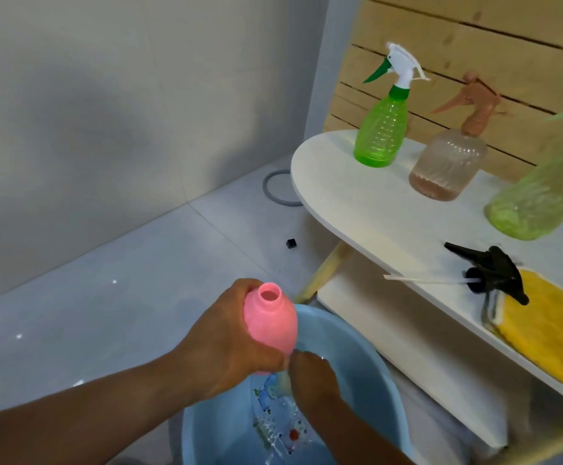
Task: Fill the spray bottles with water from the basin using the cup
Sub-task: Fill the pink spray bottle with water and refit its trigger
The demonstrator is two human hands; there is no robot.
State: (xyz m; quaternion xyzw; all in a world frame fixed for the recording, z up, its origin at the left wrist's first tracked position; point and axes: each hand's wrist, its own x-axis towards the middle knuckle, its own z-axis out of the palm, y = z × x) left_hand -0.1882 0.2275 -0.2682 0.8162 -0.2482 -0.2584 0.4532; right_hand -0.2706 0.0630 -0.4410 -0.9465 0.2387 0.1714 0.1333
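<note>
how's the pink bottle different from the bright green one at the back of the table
The pink bottle is opaque, has no spray head, its neck open, and is gripped by the left hand over the basin. The green bottle is see-through, has its white-and-green trigger head on, and stands upright on the table. Both are plastic.

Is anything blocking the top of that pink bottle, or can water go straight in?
Nothing visible blocks it. The pink bottle, gripped by the left hand over the blue basin, has an uncovered neck. A black sprayer head lies apart on the white shelf.
</note>
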